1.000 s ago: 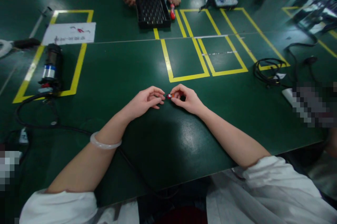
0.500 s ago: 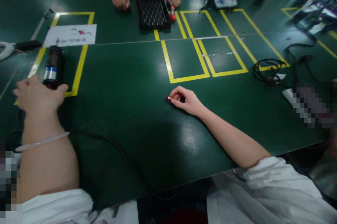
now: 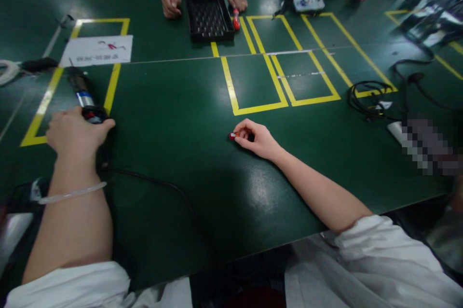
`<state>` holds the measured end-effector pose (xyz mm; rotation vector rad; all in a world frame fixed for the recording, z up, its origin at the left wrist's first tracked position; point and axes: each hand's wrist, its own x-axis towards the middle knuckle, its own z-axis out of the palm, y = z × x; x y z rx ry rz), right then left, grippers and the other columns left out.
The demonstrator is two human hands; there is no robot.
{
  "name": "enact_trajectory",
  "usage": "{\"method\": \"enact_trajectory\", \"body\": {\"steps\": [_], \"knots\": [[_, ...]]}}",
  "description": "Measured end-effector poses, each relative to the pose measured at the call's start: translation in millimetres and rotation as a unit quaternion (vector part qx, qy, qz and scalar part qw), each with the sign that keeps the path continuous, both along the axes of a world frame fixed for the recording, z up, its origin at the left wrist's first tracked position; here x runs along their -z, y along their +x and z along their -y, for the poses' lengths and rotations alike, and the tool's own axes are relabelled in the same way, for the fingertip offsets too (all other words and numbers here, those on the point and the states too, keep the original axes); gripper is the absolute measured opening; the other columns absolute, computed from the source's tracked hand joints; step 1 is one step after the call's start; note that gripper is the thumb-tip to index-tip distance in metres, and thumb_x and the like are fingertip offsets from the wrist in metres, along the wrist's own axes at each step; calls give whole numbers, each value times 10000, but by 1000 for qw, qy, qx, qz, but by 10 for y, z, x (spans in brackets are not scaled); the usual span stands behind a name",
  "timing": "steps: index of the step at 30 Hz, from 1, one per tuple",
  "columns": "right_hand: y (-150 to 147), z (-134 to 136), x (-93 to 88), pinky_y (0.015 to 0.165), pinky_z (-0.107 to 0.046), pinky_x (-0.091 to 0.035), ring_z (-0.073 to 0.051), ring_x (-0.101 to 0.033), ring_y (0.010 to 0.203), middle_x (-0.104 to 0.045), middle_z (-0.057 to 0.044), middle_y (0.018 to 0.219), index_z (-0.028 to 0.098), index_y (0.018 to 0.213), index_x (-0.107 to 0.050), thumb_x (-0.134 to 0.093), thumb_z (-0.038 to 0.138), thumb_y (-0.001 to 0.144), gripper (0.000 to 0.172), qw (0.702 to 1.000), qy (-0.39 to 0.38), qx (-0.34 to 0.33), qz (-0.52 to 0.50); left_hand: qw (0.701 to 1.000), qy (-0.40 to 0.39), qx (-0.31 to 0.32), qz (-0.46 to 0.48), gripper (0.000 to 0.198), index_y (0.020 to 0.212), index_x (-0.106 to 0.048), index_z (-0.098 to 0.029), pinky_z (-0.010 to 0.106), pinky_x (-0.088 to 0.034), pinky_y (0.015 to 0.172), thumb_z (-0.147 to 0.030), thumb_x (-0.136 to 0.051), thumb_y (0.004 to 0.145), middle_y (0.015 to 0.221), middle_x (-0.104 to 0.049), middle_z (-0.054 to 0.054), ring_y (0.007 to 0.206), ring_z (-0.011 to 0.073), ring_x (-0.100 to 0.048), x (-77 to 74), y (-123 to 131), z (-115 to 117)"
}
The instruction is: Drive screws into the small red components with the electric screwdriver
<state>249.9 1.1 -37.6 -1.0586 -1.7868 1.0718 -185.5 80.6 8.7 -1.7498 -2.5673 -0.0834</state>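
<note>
- Left hand [image 3: 75, 130]: grip closed around a corded power tool [image 3: 85, 99], which slants across the yellow-taped rectangle [image 3: 113, 88] on the green desk [image 3: 173, 105].
- Black tray [image 3: 212, 36]: on the far side.
- Right hand [image 3: 261, 140]: grip pinching a small red-and-white part [image 3: 232, 136]; whether this touches the desk, I cannot tell.
- Coiled black cable [image 3: 352, 97]: lying farther right.

One blue-banded tool [image 3: 86, 99], one printed sheet [image 3: 96, 51], one tray [image 3: 212, 37] and one bangle [image 3: 72, 194] show.
</note>
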Motion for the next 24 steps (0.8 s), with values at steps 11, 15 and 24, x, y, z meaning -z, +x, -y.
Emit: {"method": "enact_trajectory", "body": {"steps": [11, 15, 24], "knots": [[2, 3, -11, 654, -257, -471, -107, -548, 661, -619, 12, 775, 179, 968, -625, -669, 271, 876, 137, 1000, 10, 5, -3, 983, 1, 184, -25, 698, 1400, -511, -64, 510, -575, 829, -568, -518, 918, 1304, -552, 241, 1064, 406, -636, -168, 1401, 395], [2, -12, 9, 638, -249, -466, -95, -534, 626, -590, 31, 747, 180, 980, -600, -681, 260, 859, 166, 1000, 10, 6, -17, 967, 14, 253, -20, 663, 1444, -490, -111, 426, -570, 804, -506, -565, 916, 1313, -558, 212, 1044, 357, -650, -96, 1817, 591], [-1, -19, 37, 646, -250, -469, -93, -527, 648, -581, 15, 854, 194, 979, -600, -648, 201, 872, 117, 997, 82, -1, 0, 924, 20, 381, 13, 736, 1501, -457, -84, 395, -558, 843, -443, -648, 888, 1323, -582, 196, 1038, 325, -664, -8, 2248, 962]]}}
